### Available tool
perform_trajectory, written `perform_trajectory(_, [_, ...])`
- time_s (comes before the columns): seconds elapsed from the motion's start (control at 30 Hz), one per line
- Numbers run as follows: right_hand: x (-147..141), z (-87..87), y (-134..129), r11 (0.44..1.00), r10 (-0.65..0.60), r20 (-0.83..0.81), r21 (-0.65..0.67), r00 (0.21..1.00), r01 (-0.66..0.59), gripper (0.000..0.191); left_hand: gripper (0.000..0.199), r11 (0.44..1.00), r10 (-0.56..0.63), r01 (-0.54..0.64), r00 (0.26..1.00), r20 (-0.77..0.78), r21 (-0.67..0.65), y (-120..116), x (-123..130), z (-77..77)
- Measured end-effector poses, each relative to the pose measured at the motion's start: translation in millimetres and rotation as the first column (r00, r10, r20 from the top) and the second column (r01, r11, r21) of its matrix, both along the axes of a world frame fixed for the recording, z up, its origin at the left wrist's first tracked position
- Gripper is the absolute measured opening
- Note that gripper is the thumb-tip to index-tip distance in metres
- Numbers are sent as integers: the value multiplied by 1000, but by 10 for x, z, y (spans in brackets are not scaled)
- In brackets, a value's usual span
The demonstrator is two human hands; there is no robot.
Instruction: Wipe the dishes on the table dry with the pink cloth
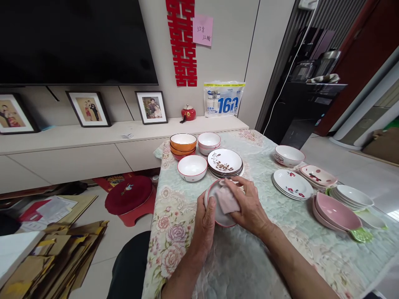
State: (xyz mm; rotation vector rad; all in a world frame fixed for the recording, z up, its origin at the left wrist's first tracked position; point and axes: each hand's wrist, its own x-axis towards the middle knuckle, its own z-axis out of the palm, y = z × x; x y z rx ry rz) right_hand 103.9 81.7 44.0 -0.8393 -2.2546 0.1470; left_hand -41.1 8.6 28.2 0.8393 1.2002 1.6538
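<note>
My left hand grips the side of a white bowl with a thin red rim, thumb over the edge. Pressed to the bowl's inside is a pale pink cloth, pinched in the fingers of my right hand. The bowl is tilted above the table, close to me. Just beyond it lie a stack of plates with brown flowers and a white bowl with a red rim. Behind those stand stacked orange bowls and pink-rimmed bowls.
On the table's right side are flowered plates, a patterned bowl, pink dishes and white dishes. A flowered tablecloth covers the table. A red stool and flattened cardboard are at the left.
</note>
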Motion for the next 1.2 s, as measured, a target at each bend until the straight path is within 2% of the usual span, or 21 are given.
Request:
perform_trajectory(0.1, [-46, -27, -21, 995, 9, 117, 101, 993, -21, 50, 50, 997, -74, 74, 995, -59, -10, 0, -19, 7])
perform_trajectory(0.17, [-66, -50, -17, 993, 24, 148, 113, 989, -41, 34, 50, 996, -88, 86, 991, -99, -27, 8, -20, -4])
perform_trajectory(0.23, [-88, -63, -20, 996, 13, 188, 88, 982, -30, 26, 53, 997, -71, 65, 985, -154, -41, 16, -9, -19])
perform_trajectory(0.37, [-139, -59, -76, 999, 42, 140, -34, 989, -37, 23, 58, 999, -28, 16, 965, -262, -47, 11, 15, -36])
perform_trajectory(0.47, [-175, -39, -124, 956, 134, -13, -263, 991, -133, 14, 62, 999, -1, -11, 949, -315, -36, 2, 9, -38])
perform_trajectory(0.53, [-197, -27, -140, 872, 193, -138, -429, 972, -234, 11, 64, 999, 33, -37, 929, -368, -4, 2, -1, -36])
perform_trajectory(0.6, [-219, -25, -144, 763, 214, -286, -548, 934, -343, 17, 65, 998, 63, -51, 912, -406, 40, 8, -4, -29])
perform_trajectory(0.63, [-227, -26, -145, 698, 198, -365, -599, 910, -392, 17, 64, 997, 68, -50, 910, -410, 55, 11, -2, -24])
perform_trajectory(0.73, [-233, -14, -153, 453, 99, -539, -724, 837, -520, 16, 64, 997, 74, -55, 924, -374, 61, 18, 7, -9])
perform_trajectory(0.77, [-228, 4, -157, 390, 96, -560, -740, 823, -548, 17, 64, 996, 81, -65, 930, -359, 56, 18, 7, -7])
perform_trajectory(0.8, [-218, 29, -162, 359, 122, -563, -743, 817, -565, 17, 64, 996, 88, -75, 935, -343, 51, 18, 3, -8])
perform_trajectory(0.83, [-207, 60, -166, 363, 175, -547, -737, 819, -570, 14, 64, 996, 93, -83, 941, -326, 45, 17, -3, -10])
perform_trajectory(0.87, [-195, 94, -171, 394, 245, -512, -723, 823, -567, 11, 63, 996, 94, -88, 947, -307, 35, 15, -13, -13])
perform_trajectory(0.93, [-177, 151, -183, 499, 383, -392, -674, 836, -545, 10, 62, 996, 86, -87, 961, -262, 7, 14, -39, -18])
perform_trajectory(1.0, [-174, 170, -196, 629, 465, -224, -598, 857, -498, 19, 60, 995, 94, -102, 971, -219, -23, 19, -68, -20])
perform_trajectory(1.1, [-187, 119, -203, 830, 424, 70, -428, 903, -357, 39, 57, 989, 134, -142, 978, -159, -39, 47, -106, -24])
perform_trajectory(1.13, [-192, 91, -199, 881, 375, 152, -366, 915, -301, 41, 56, 989, 138, -145, 980, -144, -38, 61, -117, -29])
perform_trajectory(1.2, [-194, 32, -187, 939, 286, 263, -267, 921, -216, 42, 55, 991, 123, -130, 984, -125, -43, 92, -131, -46])
